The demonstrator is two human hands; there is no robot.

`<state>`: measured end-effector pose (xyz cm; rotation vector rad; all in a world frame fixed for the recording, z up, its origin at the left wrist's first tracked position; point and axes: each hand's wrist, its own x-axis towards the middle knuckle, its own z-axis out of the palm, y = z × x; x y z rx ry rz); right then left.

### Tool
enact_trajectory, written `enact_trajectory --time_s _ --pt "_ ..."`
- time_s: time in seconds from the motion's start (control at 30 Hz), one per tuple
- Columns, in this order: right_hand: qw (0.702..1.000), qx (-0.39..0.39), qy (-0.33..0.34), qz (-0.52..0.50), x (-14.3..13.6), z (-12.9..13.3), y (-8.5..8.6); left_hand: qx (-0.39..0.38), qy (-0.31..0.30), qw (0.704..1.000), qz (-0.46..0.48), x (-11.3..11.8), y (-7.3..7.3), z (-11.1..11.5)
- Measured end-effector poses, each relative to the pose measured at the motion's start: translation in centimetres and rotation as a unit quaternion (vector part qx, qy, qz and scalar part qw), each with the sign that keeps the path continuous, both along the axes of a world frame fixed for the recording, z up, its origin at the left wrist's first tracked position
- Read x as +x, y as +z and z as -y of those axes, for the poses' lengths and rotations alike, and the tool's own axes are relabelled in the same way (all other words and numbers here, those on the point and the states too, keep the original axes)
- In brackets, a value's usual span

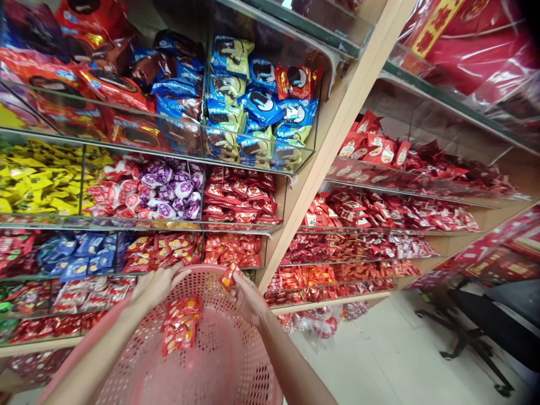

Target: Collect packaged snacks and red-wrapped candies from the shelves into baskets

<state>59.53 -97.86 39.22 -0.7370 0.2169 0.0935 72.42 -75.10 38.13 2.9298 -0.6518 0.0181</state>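
A pink perforated plastic basket [219,360] is in front of me at the bottom of the view. My left hand [154,289] is at its far rim on the left, with the fingers curled over the edge. Between the thumb and fingers of my right hand [248,298], a small red candy packet [229,277] is pinched just above the rim. Inside the basket lies a small cluster of red candy packets [182,323] with orange and white marks. Right behind the rim, a shelf bin holds similar red packets [234,250].
Glass-fronted shelves hold yellow wrapped sweets [40,177], purple wrapped candies [175,188] and blue snack packs [264,107]. A wooden upright [310,174] separates them from more red packets on the right. A black wheeled chair [493,315] stands on the tiled floor [363,360].
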Motion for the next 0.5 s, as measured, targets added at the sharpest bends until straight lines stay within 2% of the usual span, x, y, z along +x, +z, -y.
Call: enact_trajectory --time_s 0.3,0.5 --pt "0.999 -0.041 -0.030 -0.002 0.07 -0.02 -0.33 0.005 0.004 1.000 -0.006 0.00 0.16 0.06" --pt "0.999 -0.035 -0.020 0.000 -0.06 0.10 -0.43 0.019 0.010 1.000 -0.011 -0.40 0.77 0.19"
